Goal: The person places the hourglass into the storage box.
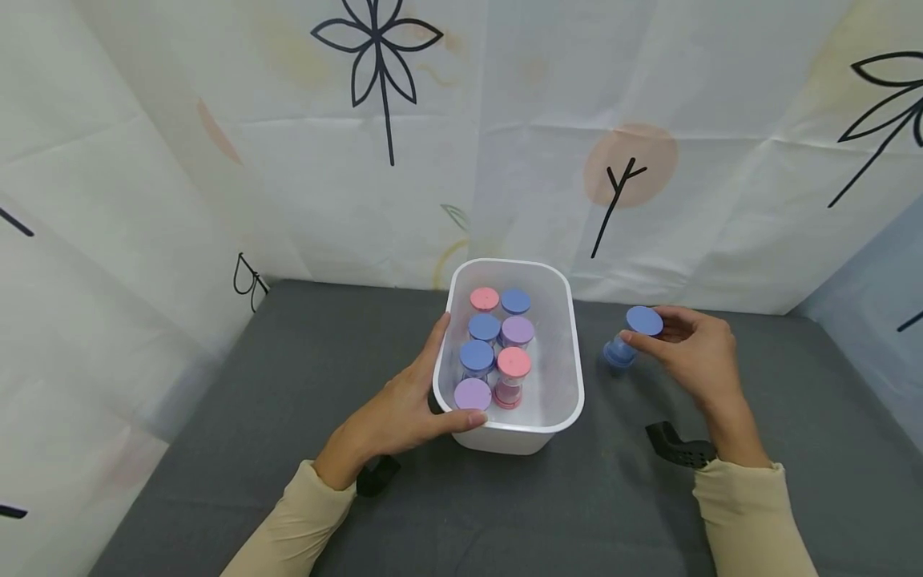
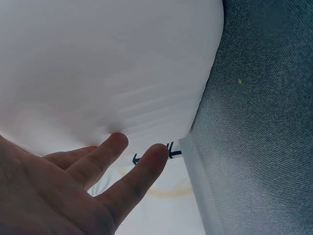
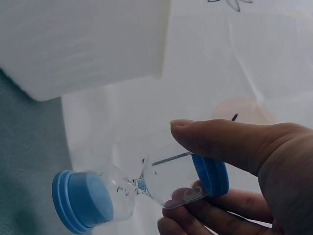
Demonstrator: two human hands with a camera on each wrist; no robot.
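A white plastic bin (image 1: 570,385) holds several small sand timers with pink, blue and purple caps. Among them a pink sand timer (image 1: 514,363) stands upright. My left hand (image 1: 404,409) rests against the bin's near left corner, thumb along the front rim. Its fairly straight fingers (image 2: 139,183) lie at the bin's side in the left wrist view. To the right of the bin, my right hand (image 1: 688,349) pinches a blue sand timer (image 3: 90,198) by its upper end. That timer is tilted, with blue sand in its lower bulb; whether it touches the table is unclear.
The dark grey table (image 1: 310,361) runs back to a white printed cloth (image 1: 534,160) hanging behind it. Another cloth (image 1: 72,280) hangs along the left side. A black wrist strap piece (image 1: 678,449) sticks out at my right wrist.
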